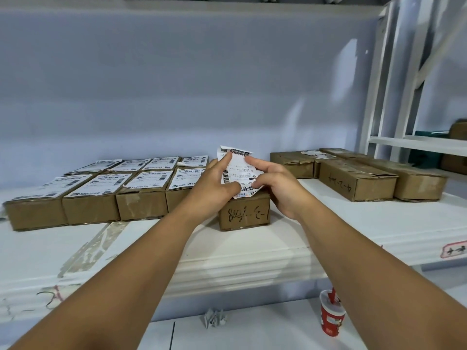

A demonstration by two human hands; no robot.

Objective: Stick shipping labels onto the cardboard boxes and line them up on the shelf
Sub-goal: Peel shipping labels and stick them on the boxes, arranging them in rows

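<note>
Both hands grip a white paper shipping label (237,173) printed with barcodes and small text, mostly too fine to read. The left hand (214,184) pinches its left side with the forefinger stretched to the top edge, and the right hand (275,188) curls round its right side. The label is tilted just above a brown cardboard box (243,213) at the middle of the white shelf (328,223), set back from the front edge. Its front face bears black handwritten scrawl I cannot make out. Towards the left end, labelled cardboard boxes (91,205) stand in two rows, side by side. Towards the right end lie plain brown boxes (356,184), one marked in black pen. A red-bordered tag (453,248) sits on the shelf's front edge.
</note>
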